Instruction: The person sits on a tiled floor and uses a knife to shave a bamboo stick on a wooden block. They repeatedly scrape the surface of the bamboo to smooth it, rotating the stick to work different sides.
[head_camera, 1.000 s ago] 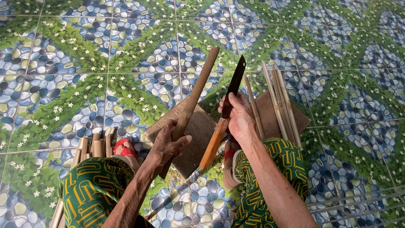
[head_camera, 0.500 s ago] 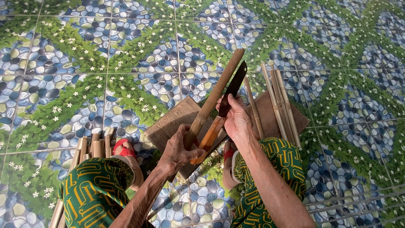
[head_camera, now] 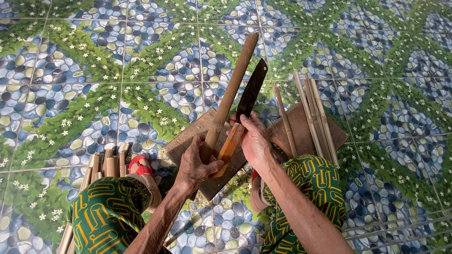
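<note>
1. The left hand (head_camera: 197,164) has its fingers wrapped tight around the low end of a long brown bamboo stick (head_camera: 229,96).
2. The stick stands tilted, its low end on a flat brown wooden board (head_camera: 188,141) on the tiled floor (head_camera: 70,94).
3. The right hand (head_camera: 254,141) grips the orange wooden handle of a big dark knife (head_camera: 249,94), fingers closed.
4. The knife blade is right beside the stick.
5. Thin bamboo strips (head_camera: 313,115) lie on another brown board (head_camera: 292,127), near the right hand.
6. Short bamboo pieces (head_camera: 106,164) sit by the left knee.

Green-yellow patterned trousers (head_camera: 108,211); blue-green pebble-and-flower floor tiles (head_camera: 94,70).
</note>
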